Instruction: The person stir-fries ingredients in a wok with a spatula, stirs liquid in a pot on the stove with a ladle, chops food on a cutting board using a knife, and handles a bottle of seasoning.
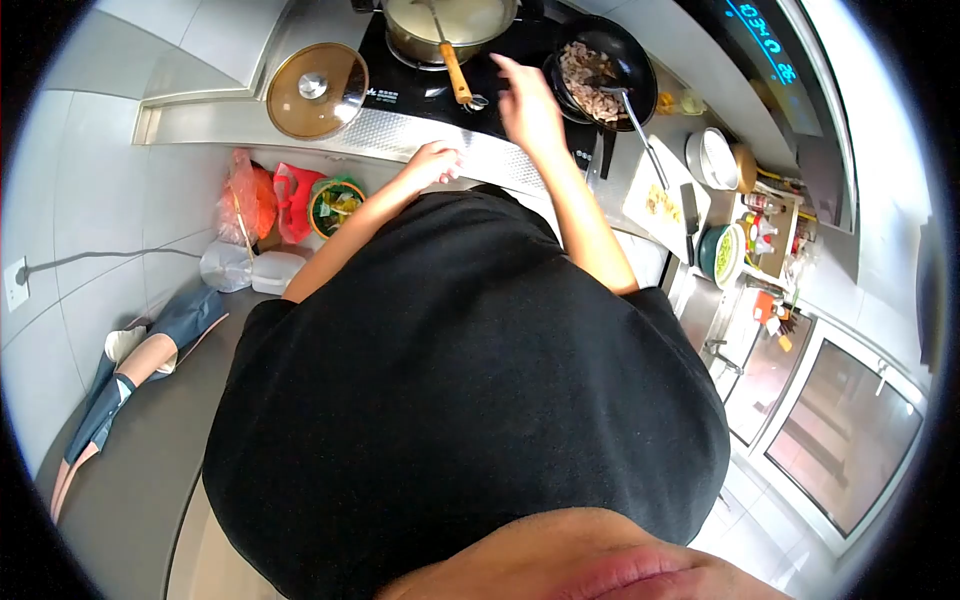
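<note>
My right hand is over the front of the black cooktop, index finger stretched out toward the pot, holding nothing. My left hand hovers near the counter's metal front edge, fingers loosely curled and nothing visible in them. A pot of pale liquid stands on the cooktop. Out of it, across the rim, leans a utensil with a wooden handle; its lower end is hidden in the liquid. To the right of my right hand, a black wok holds sliced meat and a metal-handled spatula.
A brown glass lid lies left of the cooktop. On the right are a cutting board with chopped bits, a knife and a bowl of green pieces. Plastic bags and a basket stand at the left.
</note>
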`<state>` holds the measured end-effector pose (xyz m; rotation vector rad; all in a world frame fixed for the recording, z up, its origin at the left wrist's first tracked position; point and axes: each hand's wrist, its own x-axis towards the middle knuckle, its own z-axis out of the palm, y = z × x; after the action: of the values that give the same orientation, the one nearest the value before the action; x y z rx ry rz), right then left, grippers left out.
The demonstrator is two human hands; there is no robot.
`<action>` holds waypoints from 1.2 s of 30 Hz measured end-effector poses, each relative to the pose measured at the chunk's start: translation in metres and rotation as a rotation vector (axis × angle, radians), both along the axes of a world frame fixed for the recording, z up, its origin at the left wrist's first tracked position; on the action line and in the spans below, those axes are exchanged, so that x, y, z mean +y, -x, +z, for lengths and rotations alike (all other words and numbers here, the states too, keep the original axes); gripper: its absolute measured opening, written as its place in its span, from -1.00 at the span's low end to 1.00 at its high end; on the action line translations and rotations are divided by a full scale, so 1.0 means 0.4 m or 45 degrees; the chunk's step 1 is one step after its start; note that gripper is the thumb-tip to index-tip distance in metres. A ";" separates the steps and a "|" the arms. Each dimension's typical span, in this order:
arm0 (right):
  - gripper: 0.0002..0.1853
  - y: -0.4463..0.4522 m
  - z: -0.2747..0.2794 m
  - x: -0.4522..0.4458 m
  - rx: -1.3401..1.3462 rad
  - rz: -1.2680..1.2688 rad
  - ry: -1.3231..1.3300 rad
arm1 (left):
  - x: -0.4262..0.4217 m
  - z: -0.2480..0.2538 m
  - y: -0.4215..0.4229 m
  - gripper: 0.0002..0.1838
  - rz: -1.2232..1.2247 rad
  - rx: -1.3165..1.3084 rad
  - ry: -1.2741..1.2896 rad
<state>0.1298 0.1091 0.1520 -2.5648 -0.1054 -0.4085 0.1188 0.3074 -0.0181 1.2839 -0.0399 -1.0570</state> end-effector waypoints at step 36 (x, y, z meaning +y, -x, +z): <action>-0.55 0.173 -0.084 -0.925 0.303 -0.497 0.550 | -0.734 0.122 0.241 -0.53 0.207 0.187 -0.140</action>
<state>0.0605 -0.2609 0.1185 -3.0436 0.4460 -0.2343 0.0223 0.0137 0.0307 1.2819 0.2332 -1.0208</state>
